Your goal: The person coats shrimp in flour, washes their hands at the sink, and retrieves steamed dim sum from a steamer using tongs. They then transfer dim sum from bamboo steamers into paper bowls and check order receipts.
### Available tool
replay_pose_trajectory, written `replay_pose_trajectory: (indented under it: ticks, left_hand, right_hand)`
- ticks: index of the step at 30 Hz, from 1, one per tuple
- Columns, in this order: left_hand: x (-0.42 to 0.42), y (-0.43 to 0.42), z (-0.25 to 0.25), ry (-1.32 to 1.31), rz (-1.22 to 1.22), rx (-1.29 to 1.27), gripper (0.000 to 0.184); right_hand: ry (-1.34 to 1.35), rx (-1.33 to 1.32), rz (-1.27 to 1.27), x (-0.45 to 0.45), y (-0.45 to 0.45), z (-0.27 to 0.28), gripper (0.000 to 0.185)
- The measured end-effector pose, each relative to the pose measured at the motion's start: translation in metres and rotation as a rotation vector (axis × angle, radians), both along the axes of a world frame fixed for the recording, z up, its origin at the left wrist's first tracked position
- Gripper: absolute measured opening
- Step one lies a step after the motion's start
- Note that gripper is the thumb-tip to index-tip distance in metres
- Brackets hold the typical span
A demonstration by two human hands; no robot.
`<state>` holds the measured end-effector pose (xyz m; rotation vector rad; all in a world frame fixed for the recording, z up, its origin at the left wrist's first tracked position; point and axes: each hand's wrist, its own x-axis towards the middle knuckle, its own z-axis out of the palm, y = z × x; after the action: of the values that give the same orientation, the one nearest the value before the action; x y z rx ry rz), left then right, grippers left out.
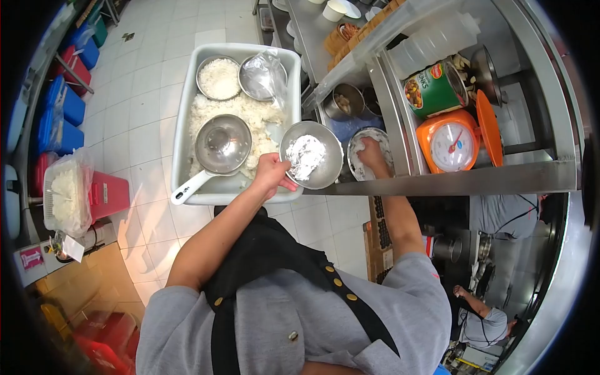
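Observation:
My left hand [273, 175] grips the rim of a steel bowl [328, 171] that holds some white powder [305, 155]. To its right, my right hand [373, 156] reaches into another metal bowl [359, 170] with white powder inside; its fingertips are hidden there. Beside the held bowl, a white tub [180, 125] contains loose rice [259, 114]. On that rice lie a bowl of rice [219, 78], a bowl with clear plastic [251, 80] and a white-handled ladle [223, 144].
An orange scale [452, 145] and a green can [435, 89] stand on the steel shelf [475, 179] at the right. Coloured bins [109, 195] line the left side. Another person [487, 325] is at the lower right. White tiled floor [147, 81] lies left of the tub.

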<state>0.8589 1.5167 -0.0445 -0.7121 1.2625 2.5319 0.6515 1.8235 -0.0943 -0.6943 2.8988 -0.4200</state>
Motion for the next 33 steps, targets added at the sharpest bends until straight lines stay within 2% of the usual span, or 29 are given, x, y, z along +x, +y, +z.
replay_pose_trajectory:
  ticks: [3,9,12,15,18,24,27,30,33]
  left_hand:
    - [0.001,-0.001,0.002,0.001,-0.001,-0.008,0.012]
    - [0.002,-0.005,-0.003,-0.018,-0.027,-0.018,0.012]
    - [0.003,-0.004,-0.004,-0.024,-0.03,-0.029,0.012]
    - [0.004,-0.005,-0.003,-0.023,-0.035,-0.028,0.012]
    - [0.003,-0.004,-0.003,-0.013,-0.032,-0.024,0.012]
    - [0.002,-0.002,-0.004,-0.041,-0.048,-0.022,0.012]
    - [0.002,-0.001,-0.004,-0.038,-0.048,-0.022,0.012]
    - [0.002,0.0,-0.007,-0.024,-0.057,-0.021,0.012]
    - [0.003,0.003,-0.003,-0.025,-0.063,-0.039,0.012]
  right_hand:
    - [0.079,0.006,-0.033,0.004,-0.01,-0.001,0.048]
    - [-0.095,-0.054,-0.042,0.004,-0.012,0.002,0.055]
    - [-0.043,-0.058,-0.087,0.005,-0.013,0.002,0.053]
    - [-0.103,-0.214,-0.043,0.002,-0.013,0.0,0.048]
    - [-0.11,-0.185,0.044,0.007,-0.006,0.005,0.043]
    - [0.09,-0.165,0.214,0.007,0.001,-0.007,0.033]
    - [0.089,-0.334,0.083,0.012,-0.002,-0.01,0.032]
    - [-0.344,-0.064,-0.284,0.007,-0.004,0.013,0.037]
    - [-0.263,-0.048,-0.316,0.004,-0.008,0.021,0.05]
